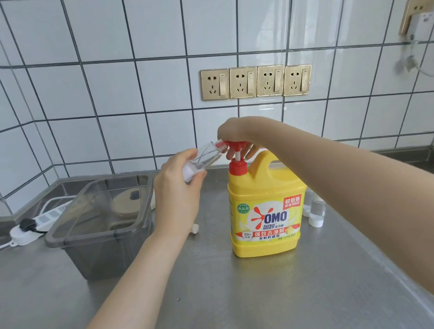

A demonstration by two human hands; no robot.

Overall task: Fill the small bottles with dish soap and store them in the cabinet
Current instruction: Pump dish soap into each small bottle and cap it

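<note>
A yellow dish soap jug [267,207] with a red pump [236,161] stands upright on the steel counter [228,301]. My right hand [234,134] sits on top of the pump head, fingers curled round it. My left hand [177,188] grips a small clear bottle [209,155], tilted with its open mouth against the pump spout. Behind the jug to the right stand more small clear bottles [316,208], partly hidden by my right forearm. A small white cap [195,228] lies on the counter left of the jug.
A grey see-through plastic bin [103,229] stands to the left. Behind it lie a white power strip [33,225] and cable. A tiled wall with several gold sockets [256,82] rises behind the counter.
</note>
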